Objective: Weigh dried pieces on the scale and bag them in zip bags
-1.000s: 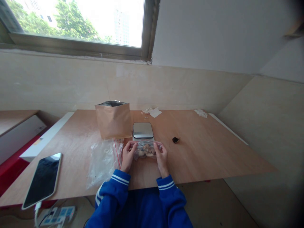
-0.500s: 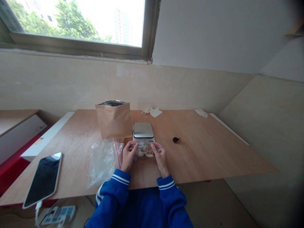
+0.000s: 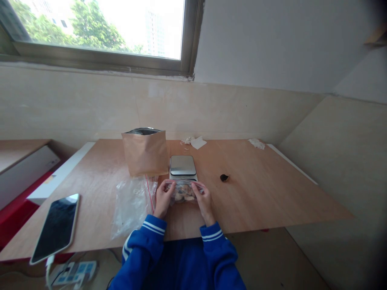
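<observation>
A clear zip-lock bag (image 3: 184, 194) with several brownish-tan pieces inside is held between my hands, just in front of a kitchen scale (image 3: 183, 166). My left hand (image 3: 163, 198) pinches the bag's top left corner, and my right hand (image 3: 204, 199) grips its top right corner. Both thumbs lie along the upper edge. To the left, flat clear plastic bags (image 3: 133, 207) with a red zip strip lie beside my left hand. Behind them stands a brown kraft pouch (image 3: 145, 155), its silver-lined mouth gaping. One small dark piece (image 3: 224, 177) rests right of the scale.
A phone (image 3: 57, 227) on a charging cable lies at the table's left front edge, above a power strip (image 3: 75, 272). White paper scraps (image 3: 198, 142) sit by the wall, with a crumpled white piece (image 3: 256, 144) farther right. The wooden table (image 3: 266, 197) reaches a tiled wall.
Both thumbs have shifted slightly along the bag's upper edge, and the pieces inside look a little rearranged. The other things stay where they were.
</observation>
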A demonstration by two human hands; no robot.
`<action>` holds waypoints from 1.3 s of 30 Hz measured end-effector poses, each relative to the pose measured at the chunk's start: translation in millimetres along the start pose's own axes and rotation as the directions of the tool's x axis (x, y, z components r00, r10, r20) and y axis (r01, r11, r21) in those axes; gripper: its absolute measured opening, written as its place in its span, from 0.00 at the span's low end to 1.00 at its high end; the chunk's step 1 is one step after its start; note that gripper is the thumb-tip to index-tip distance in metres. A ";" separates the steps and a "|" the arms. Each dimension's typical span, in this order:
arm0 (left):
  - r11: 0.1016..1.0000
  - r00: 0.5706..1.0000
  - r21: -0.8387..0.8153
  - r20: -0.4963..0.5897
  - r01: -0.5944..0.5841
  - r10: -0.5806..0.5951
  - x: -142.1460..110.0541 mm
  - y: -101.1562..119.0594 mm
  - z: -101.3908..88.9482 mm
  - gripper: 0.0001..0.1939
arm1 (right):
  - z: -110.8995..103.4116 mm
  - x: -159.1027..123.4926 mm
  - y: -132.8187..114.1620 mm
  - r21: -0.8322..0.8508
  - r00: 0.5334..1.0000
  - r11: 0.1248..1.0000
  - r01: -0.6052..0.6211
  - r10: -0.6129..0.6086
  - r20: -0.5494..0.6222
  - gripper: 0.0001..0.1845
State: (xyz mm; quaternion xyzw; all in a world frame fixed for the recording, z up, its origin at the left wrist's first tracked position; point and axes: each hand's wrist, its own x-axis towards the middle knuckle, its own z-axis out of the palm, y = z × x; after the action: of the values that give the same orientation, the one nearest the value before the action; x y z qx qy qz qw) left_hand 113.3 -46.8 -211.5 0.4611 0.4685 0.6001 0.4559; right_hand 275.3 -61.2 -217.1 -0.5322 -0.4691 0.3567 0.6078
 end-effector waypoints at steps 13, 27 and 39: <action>0.997 0.996 -0.045 0.054 0.070 -0.068 -4.8 10.3 4.7 0.17 | 0.9 -1.0 -5.1 -0.020 0.998 0.999 0.048 -0.049 -0.031 0.16; 0.995 0.995 -0.052 0.034 0.091 -0.089 -4.5 6.7 4.6 0.19 | 0.2 1.1 -2.6 -0.040 0.996 0.996 0.083 -0.084 -0.021 0.15; 0.997 0.980 -0.046 0.195 0.060 -0.050 -4.0 6.5 2.4 0.15 | 0.0 1.7 -1.5 0.025 0.995 0.999 0.042 -0.044 0.095 0.14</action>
State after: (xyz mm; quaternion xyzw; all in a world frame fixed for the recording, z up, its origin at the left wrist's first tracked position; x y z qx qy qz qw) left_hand 115.5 -51.4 -205.2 0.4921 0.4190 0.5514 0.5275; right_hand 275.8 -59.8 -215.3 -0.4973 -0.5047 0.3739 0.5985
